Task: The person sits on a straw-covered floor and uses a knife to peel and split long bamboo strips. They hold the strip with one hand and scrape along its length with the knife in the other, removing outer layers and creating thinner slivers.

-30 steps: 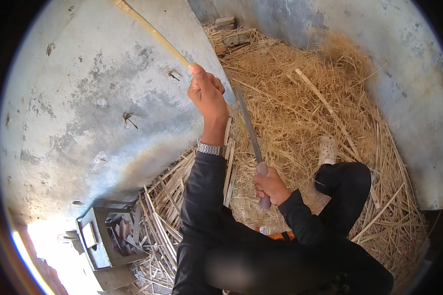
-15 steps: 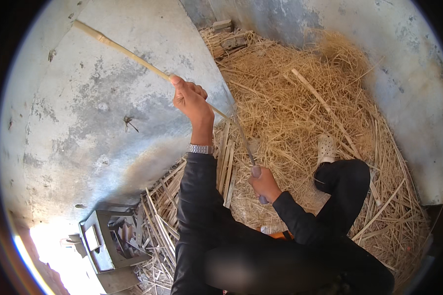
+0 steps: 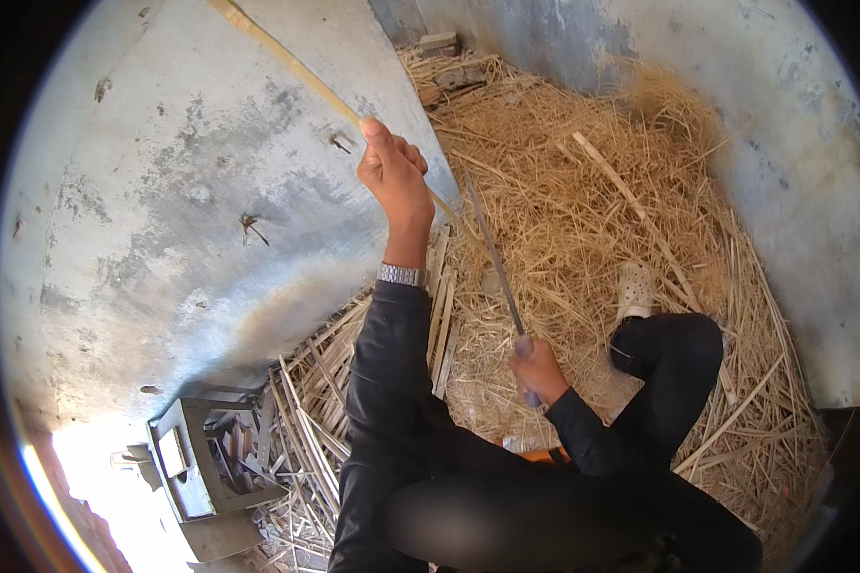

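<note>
Two hands are at work, each closed around one thing. The left grip (image 3: 395,177) is curled tightly round one stick (image 3: 301,69), thumb pressed along it; the right grip (image 3: 542,371) is wrapped round the handle (image 3: 524,347) of one long blade (image 3: 495,253). The stick is raised in front of the pale wall (image 3: 162,210), slanting from the upper left down past the left wrist towards the blade; whether the two touch, I cannot tell. It is slender, yellowish and smooth-looking, broader and paler near its upper end, thinner below the hand. The blade is narrow, straight and dull grey, its handle rounded and greyish mauve. One metal-banded watch (image 3: 402,275) circles the left wrist. Farther out, one cream shoe (image 3: 635,289) with small holes rests on the straw (image 3: 545,205), and one long pale pole (image 3: 626,196) lies across that heap. Split strips (image 3: 311,420), too many to count, are piled left of the person, beside one boxy frame (image 3: 189,468) with debris inside
</note>
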Available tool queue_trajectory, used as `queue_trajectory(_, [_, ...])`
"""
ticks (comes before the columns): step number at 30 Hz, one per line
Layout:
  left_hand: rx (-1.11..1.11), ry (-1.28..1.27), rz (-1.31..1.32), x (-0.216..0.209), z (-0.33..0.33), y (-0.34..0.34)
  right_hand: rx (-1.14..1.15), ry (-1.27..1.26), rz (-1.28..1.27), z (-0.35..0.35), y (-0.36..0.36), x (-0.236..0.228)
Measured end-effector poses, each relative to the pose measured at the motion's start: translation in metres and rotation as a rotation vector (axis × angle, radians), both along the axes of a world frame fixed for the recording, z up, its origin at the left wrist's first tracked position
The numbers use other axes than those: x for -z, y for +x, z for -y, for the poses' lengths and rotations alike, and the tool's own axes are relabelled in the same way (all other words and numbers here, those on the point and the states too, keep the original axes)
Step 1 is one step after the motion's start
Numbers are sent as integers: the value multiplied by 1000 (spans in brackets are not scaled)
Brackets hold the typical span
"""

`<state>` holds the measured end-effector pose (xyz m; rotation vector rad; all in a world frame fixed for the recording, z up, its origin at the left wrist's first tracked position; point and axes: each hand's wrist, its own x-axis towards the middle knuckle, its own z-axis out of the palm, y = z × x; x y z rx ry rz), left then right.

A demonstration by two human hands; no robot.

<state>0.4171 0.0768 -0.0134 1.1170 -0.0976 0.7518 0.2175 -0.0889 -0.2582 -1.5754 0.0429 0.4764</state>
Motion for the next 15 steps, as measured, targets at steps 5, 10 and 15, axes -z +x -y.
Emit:
queue_trajectory(5, [303,-49,22,3,-3,-1,73,177,18,-36,29,-74])
queue_trajectory(10, [318,-33,-67,0,-16,-3,-63,11,-209,-24,51,-38])
queue_trajectory(15, [356,-82,-24,8,-28,-4,47,35,350,-46,44,-67])
